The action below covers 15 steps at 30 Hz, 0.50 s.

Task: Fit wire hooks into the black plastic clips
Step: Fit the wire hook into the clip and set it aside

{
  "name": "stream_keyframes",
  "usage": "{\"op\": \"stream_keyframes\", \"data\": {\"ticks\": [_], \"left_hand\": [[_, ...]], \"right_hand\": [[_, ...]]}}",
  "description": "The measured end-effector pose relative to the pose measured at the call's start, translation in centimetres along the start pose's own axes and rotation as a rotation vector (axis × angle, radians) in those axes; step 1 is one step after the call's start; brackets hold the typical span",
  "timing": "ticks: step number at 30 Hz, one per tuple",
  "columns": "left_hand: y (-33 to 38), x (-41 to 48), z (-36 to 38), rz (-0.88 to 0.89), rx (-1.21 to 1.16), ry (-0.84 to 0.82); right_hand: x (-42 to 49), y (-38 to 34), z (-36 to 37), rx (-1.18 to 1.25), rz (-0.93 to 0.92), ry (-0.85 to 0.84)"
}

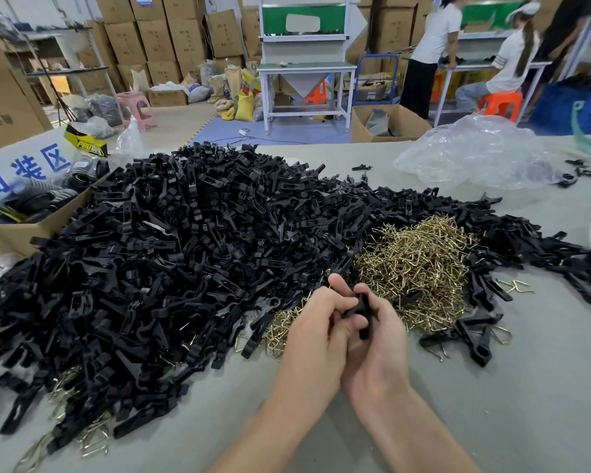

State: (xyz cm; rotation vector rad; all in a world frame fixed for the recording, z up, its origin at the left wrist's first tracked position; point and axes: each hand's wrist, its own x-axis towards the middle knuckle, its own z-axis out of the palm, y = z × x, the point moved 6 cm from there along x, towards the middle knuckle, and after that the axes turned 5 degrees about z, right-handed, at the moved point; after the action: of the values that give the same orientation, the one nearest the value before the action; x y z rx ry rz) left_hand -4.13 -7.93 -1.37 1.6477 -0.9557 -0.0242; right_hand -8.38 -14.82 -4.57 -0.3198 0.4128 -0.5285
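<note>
— Tabletop point(492, 404) under you is pale grey; behind it is a storeroom with stacked cartons point(157, 32) and a white workbench point(306, 68).
— What lies around?
— Black clips point(168, 250) are heaped across left and centre. Tangled wire hooks point(420, 264) lie just right of them, and a crumpled clear bag point(478, 151) sits far right.
— My fingers?
— Your left hand point(316, 332) and right hand point(379, 343) curl together round one black clip point(360, 310), just in front of the hooks. I cannot tell whether a hook sits in it.

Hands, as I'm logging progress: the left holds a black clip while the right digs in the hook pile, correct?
No. The head view shows the right hand also holding the black clip, with the left hand, short of the hook pile.
</note>
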Motion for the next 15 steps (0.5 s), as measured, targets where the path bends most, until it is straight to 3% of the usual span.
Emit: {"op": "stream_keyframes", "data": {"ticks": [7,11,15], "left_hand": [[-0.5,0.5,-1.7,-0.140,-0.420,0.083],[0.2,0.0,-1.8,-0.111,-0.379,0.047],[1.3,-1.1,-0.6,-0.066,-0.192,-0.049]], "right_hand": [[-0.2,-1.2,1.3,-0.311,-0.074,-0.234],[-0.7,-1.5,1.5,-0.375,-0.126,-0.243],[-1.7,-2.8,0.9,-0.453,-0.203,-0.193]]}}
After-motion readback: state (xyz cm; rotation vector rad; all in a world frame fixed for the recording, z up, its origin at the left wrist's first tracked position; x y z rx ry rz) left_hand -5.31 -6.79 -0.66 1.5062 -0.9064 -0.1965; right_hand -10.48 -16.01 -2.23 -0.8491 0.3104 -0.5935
